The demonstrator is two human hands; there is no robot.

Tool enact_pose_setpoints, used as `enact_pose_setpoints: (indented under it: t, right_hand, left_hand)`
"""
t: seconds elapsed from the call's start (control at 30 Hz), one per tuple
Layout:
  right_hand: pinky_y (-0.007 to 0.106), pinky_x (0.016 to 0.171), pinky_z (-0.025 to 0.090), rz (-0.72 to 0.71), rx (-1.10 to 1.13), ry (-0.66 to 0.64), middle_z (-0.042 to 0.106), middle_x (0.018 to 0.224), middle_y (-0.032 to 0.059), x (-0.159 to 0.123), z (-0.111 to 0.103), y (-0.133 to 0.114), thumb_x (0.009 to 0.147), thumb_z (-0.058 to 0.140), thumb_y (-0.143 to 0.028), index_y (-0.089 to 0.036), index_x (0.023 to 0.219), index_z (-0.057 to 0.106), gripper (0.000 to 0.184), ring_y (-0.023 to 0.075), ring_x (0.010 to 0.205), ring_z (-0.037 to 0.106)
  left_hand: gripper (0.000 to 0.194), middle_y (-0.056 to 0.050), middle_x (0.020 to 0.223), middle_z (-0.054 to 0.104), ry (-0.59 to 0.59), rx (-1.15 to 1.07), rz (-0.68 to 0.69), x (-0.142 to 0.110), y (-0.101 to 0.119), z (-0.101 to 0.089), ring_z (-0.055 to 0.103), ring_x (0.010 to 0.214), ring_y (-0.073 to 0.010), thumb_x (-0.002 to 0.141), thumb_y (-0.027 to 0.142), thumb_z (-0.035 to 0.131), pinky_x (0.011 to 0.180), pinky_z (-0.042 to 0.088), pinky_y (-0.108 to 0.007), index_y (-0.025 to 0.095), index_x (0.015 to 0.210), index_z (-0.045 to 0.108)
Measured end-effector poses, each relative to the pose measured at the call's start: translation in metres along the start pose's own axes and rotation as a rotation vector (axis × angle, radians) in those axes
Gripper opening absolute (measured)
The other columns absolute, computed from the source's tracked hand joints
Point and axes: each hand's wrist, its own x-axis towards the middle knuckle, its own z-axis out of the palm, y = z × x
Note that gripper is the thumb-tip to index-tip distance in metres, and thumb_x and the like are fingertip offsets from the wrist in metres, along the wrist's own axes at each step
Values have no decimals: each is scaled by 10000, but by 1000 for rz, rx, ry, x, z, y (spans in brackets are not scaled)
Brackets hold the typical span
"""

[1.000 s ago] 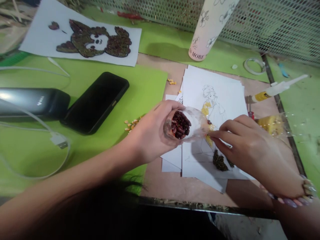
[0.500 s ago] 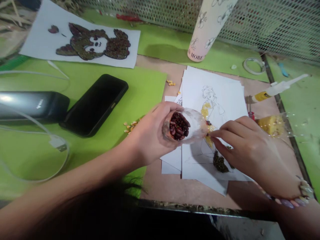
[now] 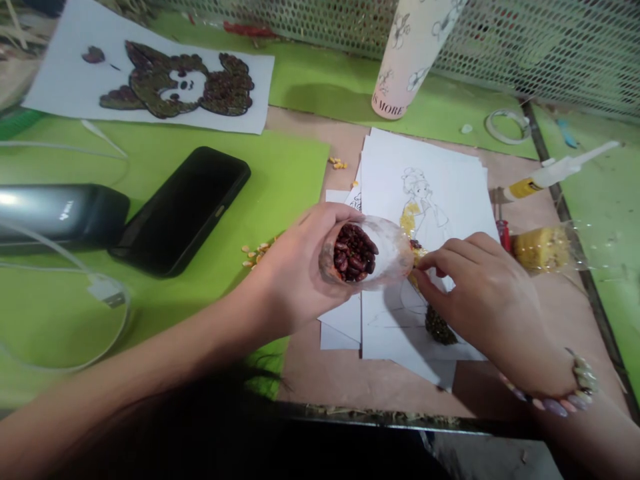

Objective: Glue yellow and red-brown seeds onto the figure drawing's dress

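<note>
Red beans [image 3: 354, 253] are filling a clear bag [image 3: 393, 257] gripped in the curled left hand [image 3: 297, 270], while the right hand [image 3: 480, 290] is pinching near its tip above a drawing [image 3: 425, 200].

Kidney beans [image 3: 354, 252] in the clear bag [image 3: 395, 257] are dark red; the bottle [image 3: 407, 60] is pale pink, flower-outlined.

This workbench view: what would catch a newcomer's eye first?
The clear plastic bag of dark red beans, gripped mid-picture in the left hand, stands out first. Just right of it, the right hand pinches the bag's tip above a line drawing of a figure, partly filled with yellow and dark seeds. At the top left lies a cartoon animal picture covered in dark seeds.
</note>
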Motion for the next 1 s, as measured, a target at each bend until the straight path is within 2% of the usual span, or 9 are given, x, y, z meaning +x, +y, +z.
enact_pose_setpoints:
  t: [0.4, 0.63, 0.8, 0.9, 1.0]
  right_hand:
    - [377, 684, 429, -6, -2, -5, 648, 748, 70, -5, -2, 6, 909, 625, -189, -153, 806, 658, 114, 236, 749, 528]
    - [379, 697, 437, 32, 5, -5, 656, 750, 71, -5, -3, 2, 912, 637, -223, -157, 806, 663, 128, 237, 762, 543]
    - [387, 658, 441, -4, -7, 1, 651, 715, 83, -2, 2, 2, 912, 622, -218, -150, 779, 674, 158, 247, 723, 524]
    - [389, 679, 452, 17, 17, 7, 658, 726, 77, -2, -4, 2, 915, 622, -208, -161, 777, 656, 150, 242, 730, 545]
    - [388, 727, 463, 64, 44, 90, 660, 751, 59, -5, -23, 2, 919, 638, -212, -190, 801, 634, 120, 229, 745, 572]
  left_hand:
    - [568, -70, 1197, 624, 1, 20, 4, 0, 0, 0, 625, 1096, -261, 697, 219, 786, 1003, 522, -445, 234, 1202, 528]
    - [572, -97, 1205, 629, -2, 18, 9, 0, 3, 0, 626, 1099, -250, 699, 189, 775, 1013, 518, -430, 189, 1214, 528]
    - [564, -76, 1199, 631, 1, 28, 4, 1, 3, 0, 625, 1104, -254, 689, 207, 778, 1018, 517, -419, 218, 1195, 527]
    - [576, -83, 1200, 628, -1, 12, 8, 0, 2, 0, 624, 1103, -262, 686, 205, 787, 1016, 519, -435, 220, 1200, 529]
    - [573, -95, 1201, 617, -2, -15, 16, 0, 2, 0, 626, 1096, -263, 695, 194, 778, 1012, 524, -452, 217, 1211, 530]
